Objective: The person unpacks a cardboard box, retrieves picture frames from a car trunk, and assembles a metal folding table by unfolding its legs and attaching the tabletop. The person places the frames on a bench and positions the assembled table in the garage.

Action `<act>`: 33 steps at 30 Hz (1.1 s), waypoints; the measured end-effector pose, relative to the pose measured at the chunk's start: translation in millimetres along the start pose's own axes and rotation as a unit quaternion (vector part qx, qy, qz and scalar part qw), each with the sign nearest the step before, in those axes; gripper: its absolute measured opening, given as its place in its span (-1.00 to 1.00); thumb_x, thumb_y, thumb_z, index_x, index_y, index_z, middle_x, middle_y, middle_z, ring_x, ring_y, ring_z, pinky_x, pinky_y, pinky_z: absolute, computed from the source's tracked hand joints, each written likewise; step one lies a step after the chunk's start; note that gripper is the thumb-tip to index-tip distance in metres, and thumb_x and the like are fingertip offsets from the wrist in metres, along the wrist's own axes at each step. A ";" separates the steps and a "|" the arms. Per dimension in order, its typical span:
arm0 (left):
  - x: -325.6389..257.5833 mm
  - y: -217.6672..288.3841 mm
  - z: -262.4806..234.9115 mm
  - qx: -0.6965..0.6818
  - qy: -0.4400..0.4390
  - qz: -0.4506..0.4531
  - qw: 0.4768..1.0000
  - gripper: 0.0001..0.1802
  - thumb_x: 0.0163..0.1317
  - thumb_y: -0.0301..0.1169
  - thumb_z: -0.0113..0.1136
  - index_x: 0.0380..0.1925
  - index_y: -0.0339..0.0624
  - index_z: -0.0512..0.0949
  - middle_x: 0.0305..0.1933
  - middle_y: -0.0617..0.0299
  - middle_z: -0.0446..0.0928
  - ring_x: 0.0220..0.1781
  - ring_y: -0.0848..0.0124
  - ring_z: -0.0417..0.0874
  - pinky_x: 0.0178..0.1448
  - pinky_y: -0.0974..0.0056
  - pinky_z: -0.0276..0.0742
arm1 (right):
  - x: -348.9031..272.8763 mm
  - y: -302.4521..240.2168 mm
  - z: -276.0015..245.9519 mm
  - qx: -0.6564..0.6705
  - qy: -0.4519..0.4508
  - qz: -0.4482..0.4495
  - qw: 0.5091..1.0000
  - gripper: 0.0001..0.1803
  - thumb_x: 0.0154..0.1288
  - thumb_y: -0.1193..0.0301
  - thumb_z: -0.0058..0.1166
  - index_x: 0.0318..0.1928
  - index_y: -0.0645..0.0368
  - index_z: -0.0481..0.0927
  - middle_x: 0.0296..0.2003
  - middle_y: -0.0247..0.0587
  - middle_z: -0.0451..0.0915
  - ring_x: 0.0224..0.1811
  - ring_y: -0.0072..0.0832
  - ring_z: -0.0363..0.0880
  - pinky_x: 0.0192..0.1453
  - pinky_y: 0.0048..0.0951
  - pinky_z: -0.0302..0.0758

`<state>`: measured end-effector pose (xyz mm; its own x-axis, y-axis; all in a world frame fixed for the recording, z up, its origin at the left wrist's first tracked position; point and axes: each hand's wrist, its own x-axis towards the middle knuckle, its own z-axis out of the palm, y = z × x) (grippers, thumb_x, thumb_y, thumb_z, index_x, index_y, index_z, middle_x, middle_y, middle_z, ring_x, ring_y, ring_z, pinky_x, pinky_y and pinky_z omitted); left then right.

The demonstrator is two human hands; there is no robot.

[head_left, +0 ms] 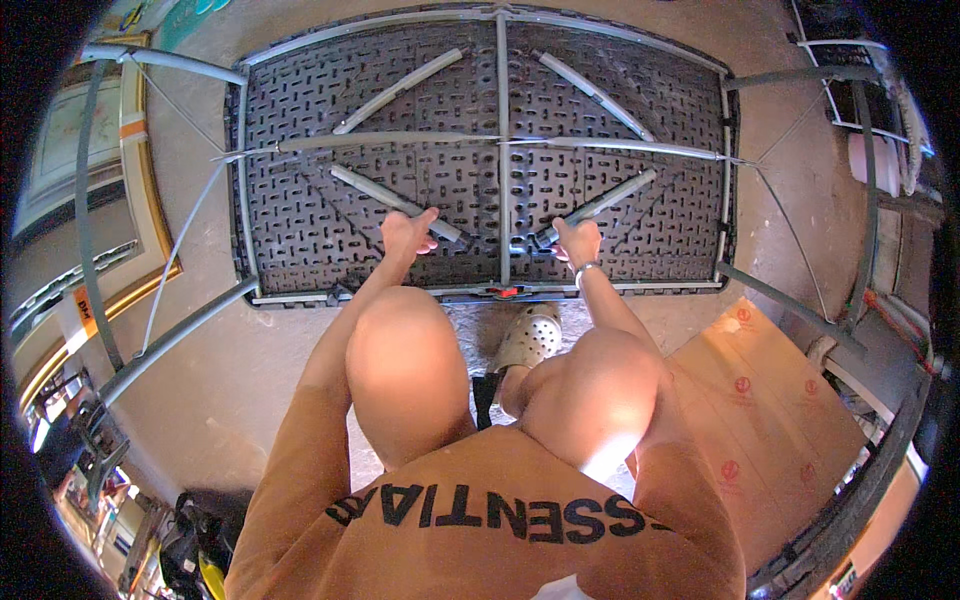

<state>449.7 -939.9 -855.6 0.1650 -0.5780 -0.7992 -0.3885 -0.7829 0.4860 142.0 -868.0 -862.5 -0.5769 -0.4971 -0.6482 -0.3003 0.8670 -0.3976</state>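
An upside-down folding table (290, 230) lies on the floor, its dark textured underside facing up. My left hand (407, 235) is closed round the lower part of a grey metal tube (365, 188) that slants over the near left panel. With my right hand (578, 242) I grip a matching grey tube (625, 192) on the near right panel. Both tubes have dark ends near the middle seam. Farther off, a third slanted tube (400, 92) lies at the left and another tube (595, 95) at the right.
Grey folding legs (180, 325) stick out at the table's left, and more legs (790, 305) at its right. Framed pictures (150, 225) lean at the left. A brown cardboard sheet (770, 420) lies at the right. My clog (530, 338) stands by the table's near edge.
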 end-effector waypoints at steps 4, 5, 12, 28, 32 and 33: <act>6.9 -0.4 4.8 -0.077 0.041 -0.002 0.996 -0.57 0.04 -0.20 0.42 -0.49 -0.48 0.61 -0.55 0.02 0.64 -0.62 0.30 0.70 -0.58 0.29 0.65 | -0.6 -5.2 1.8 0.186 -0.014 0.085 0.979 -0.64 0.13 0.29 0.30 -0.26 0.41 0.61 -0.44 0.04 0.67 -0.56 -0.29 0.70 -0.50 -0.28 0.65; 4.9 -3.0 4.0 -0.084 0.038 -0.030 0.995 -0.59 0.00 -0.23 0.41 -0.49 -0.48 0.61 -0.55 0.03 0.64 -0.63 0.31 0.69 -0.58 0.31 0.64 | -1.7 -2.8 1.4 0.262 -0.012 0.054 0.963 -0.66 0.15 0.33 0.28 -0.25 0.40 0.58 -0.46 -0.01 0.65 -0.60 -0.28 0.68 -0.53 -0.26 0.64; -51.3 -45.2 -70.8 -0.172 -0.138 0.094 0.971 -0.75 0.25 -0.25 0.31 -0.19 -0.16 0.59 -0.31 0.18 0.63 -0.25 0.30 0.70 -0.19 0.21 0.68 | -69.5 60.8 -50.4 0.502 -0.061 -0.058 0.861 -0.84 0.39 0.39 0.04 -0.26 0.15 0.35 -0.55 -0.27 0.45 -0.69 -0.44 0.43 -0.60 -0.39 0.44; -100.9 32.7 -215.3 -0.063 0.083 0.348 0.932 -0.61 0.50 -0.15 0.03 0.15 -0.17 0.44 -0.37 0.43 0.43 -0.44 0.65 0.36 -0.40 0.48 0.27 | -187.5 56.2 -404.5 -0.018 0.478 -0.319 0.818 -0.67 0.51 0.32 0.01 0.06 0.20 0.21 -0.27 -0.25 0.36 -0.42 -0.53 0.35 -0.34 -0.50 0.40; -160.4 91.7 -256.7 0.036 0.152 0.476 0.865 -0.59 0.53 -0.16 -0.01 0.17 -0.22 0.44 -0.36 0.41 0.37 -0.42 0.64 0.29 -0.36 0.49 0.19 | -222.1 57.6 -526.0 -0.199 0.436 -0.289 0.829 -0.64 0.45 0.41 0.09 0.03 0.28 0.23 -0.10 0.14 0.52 -0.11 -0.13 0.56 -0.03 -0.28 0.48; -172.3 102.2 -266.8 0.038 0.139 0.494 0.857 -0.59 0.52 -0.16 -0.01 0.17 -0.22 0.45 -0.35 0.40 0.37 -0.41 0.64 0.28 -0.35 0.49 0.19 | -223.3 58.1 -545.3 -0.240 0.426 -0.277 0.827 -0.66 0.41 0.42 0.12 0.02 0.25 0.28 -0.09 0.18 0.58 -0.07 -0.02 0.60 -0.02 -0.23 0.50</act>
<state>623.5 -981.8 -573.9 -0.0734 -0.9911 0.1107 -0.5195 0.1327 0.8441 -160.9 -687.7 -386.7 -0.5140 -0.7951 0.3218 -0.8472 0.5294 -0.0452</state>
